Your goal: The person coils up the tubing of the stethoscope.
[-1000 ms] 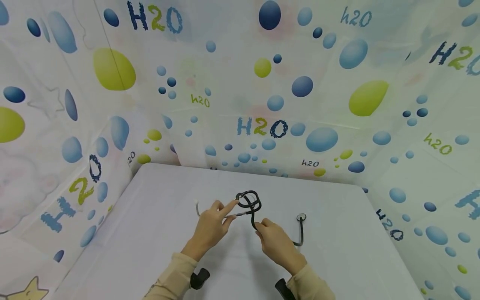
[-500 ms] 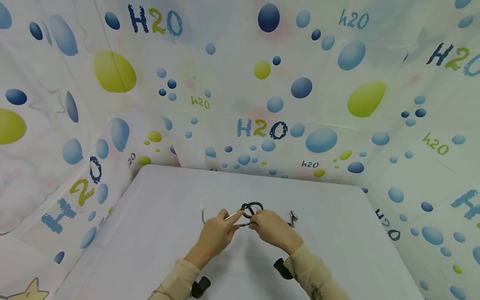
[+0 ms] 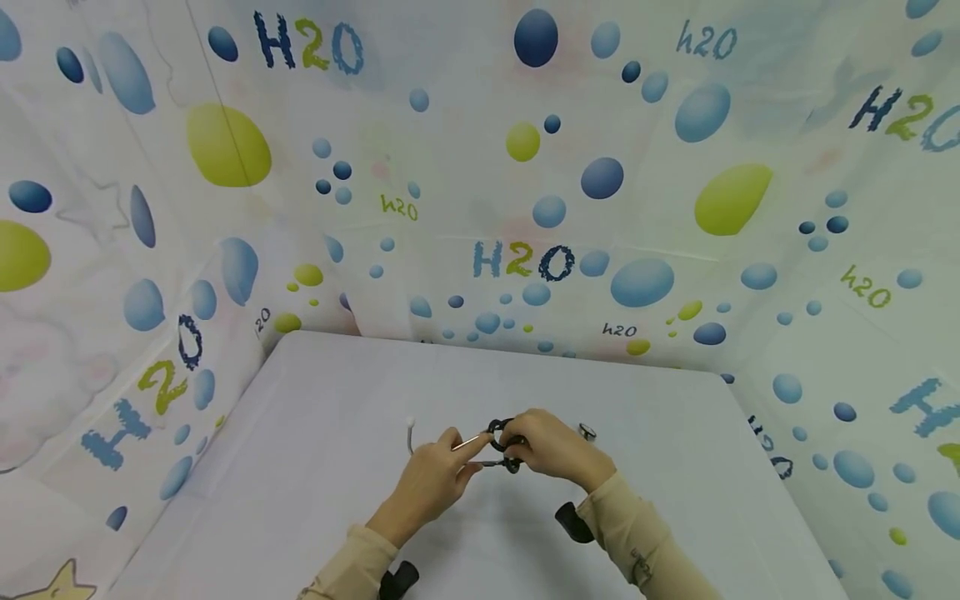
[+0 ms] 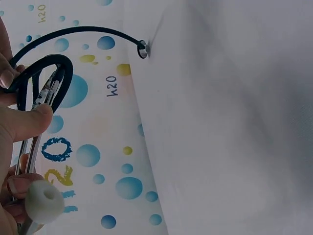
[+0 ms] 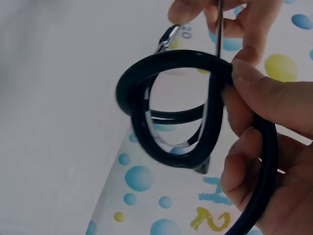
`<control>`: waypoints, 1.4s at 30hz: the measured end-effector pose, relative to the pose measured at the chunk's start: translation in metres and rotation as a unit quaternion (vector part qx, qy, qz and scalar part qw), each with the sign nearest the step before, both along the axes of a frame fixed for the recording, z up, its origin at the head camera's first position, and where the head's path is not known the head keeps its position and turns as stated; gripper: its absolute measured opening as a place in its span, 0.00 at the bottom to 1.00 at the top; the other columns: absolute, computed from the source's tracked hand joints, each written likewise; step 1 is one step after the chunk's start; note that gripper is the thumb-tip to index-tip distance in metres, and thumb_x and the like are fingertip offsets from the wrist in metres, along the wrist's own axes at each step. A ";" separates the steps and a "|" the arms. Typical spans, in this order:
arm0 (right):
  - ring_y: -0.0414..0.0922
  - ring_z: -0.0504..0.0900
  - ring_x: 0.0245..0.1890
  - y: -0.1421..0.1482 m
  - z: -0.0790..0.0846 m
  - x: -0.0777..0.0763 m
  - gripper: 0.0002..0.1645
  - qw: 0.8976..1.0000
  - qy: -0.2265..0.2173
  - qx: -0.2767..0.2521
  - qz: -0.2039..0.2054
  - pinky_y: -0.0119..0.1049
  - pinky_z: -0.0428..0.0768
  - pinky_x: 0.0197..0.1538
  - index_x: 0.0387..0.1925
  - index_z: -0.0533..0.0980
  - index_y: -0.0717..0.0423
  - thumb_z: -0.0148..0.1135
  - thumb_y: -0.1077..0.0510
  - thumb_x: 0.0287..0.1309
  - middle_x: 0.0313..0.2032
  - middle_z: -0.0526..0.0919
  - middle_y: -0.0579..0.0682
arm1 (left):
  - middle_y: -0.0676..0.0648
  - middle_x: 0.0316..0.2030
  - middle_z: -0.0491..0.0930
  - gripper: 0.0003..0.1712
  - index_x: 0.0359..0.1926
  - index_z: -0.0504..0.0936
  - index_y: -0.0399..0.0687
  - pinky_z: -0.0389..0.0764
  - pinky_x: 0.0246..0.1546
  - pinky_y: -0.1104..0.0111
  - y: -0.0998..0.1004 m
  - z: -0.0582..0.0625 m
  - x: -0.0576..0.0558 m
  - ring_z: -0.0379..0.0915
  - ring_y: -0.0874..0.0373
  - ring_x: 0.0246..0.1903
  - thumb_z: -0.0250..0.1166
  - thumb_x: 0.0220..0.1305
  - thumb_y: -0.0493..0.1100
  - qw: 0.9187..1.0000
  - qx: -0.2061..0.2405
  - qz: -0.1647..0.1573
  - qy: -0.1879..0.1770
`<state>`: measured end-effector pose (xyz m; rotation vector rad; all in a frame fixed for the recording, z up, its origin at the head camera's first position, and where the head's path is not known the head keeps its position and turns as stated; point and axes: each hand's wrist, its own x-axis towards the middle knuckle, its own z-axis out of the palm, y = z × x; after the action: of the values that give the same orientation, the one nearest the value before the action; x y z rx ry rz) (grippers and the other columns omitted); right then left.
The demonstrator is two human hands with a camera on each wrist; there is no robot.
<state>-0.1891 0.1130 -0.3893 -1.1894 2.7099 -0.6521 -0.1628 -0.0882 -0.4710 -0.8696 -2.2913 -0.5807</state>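
A stethoscope with looped black tubing (image 5: 168, 60) is held up between both hands over the table. My left hand (image 3: 433, 481) grips its metal ear tubes (image 4: 34, 152), thumb and fingers around them. A white ear tip (image 4: 41, 203) sticks out by the left fingers in the left wrist view. My right hand (image 3: 558, 448) pinches the tubing beside the loop, between thumb and fingers. From that hand the tubing runs on in a curve to the round chest piece (image 4: 143, 49), which shows beyond the right hand in the head view. Part of the loop is hidden behind the right fingers.
The table (image 3: 300, 467) has a white cover. Behind it and at the sides hangs a curtain (image 3: 450, 133) printed with drops and H2O lettering. A dark wrist device (image 3: 574, 523) sits below the right sleeve, and another dark device (image 3: 399, 579) below the left.
My right hand has moved up to the coiled tubing and now holds it near the ear tubes. The loop and left hand have come slightly lower, and the chest piece has shifted left and tilted.
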 end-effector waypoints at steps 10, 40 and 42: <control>0.39 0.82 0.32 0.003 -0.010 -0.009 0.06 0.998 -0.013 -0.054 0.027 0.26 0.77 0.35 0.35 0.83 0.61 0.66 0.64 0.53 0.33 0.85 0.50 | 0.49 0.25 0.71 0.28 0.51 0.82 0.49 0.57 0.15 0.82 -0.002 0.002 0.003 0.50 0.70 0.14 0.76 0.45 0.40 0.999 0.019 -0.030 -0.014; 0.34 0.79 0.27 0.012 -0.018 -0.016 0.10 0.981 -0.066 -0.178 -0.050 0.30 0.79 0.32 0.28 0.80 0.58 0.74 0.60 0.44 0.27 0.82 0.46 | 0.50 0.28 0.71 0.22 0.44 0.79 0.55 0.61 0.15 0.81 -0.004 0.006 0.002 0.57 0.69 0.14 0.74 0.45 0.37 0.997 0.015 -0.070 -0.025; 0.36 0.79 0.28 0.012 -0.018 -0.016 0.13 0.980 -0.047 -0.180 -0.068 0.32 0.79 0.33 0.27 0.80 0.57 0.76 0.58 0.40 0.27 0.81 0.45 | 0.50 0.28 0.71 0.22 0.44 0.79 0.55 0.61 0.15 0.82 -0.004 0.006 0.002 0.57 0.69 0.14 0.75 0.45 0.37 0.997 0.015 -0.069 -0.025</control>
<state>-0.2052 0.1247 -0.4072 -1.0089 2.6836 -1.2264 -0.1609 -0.0924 -0.4648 -1.0152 -2.2732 -0.7011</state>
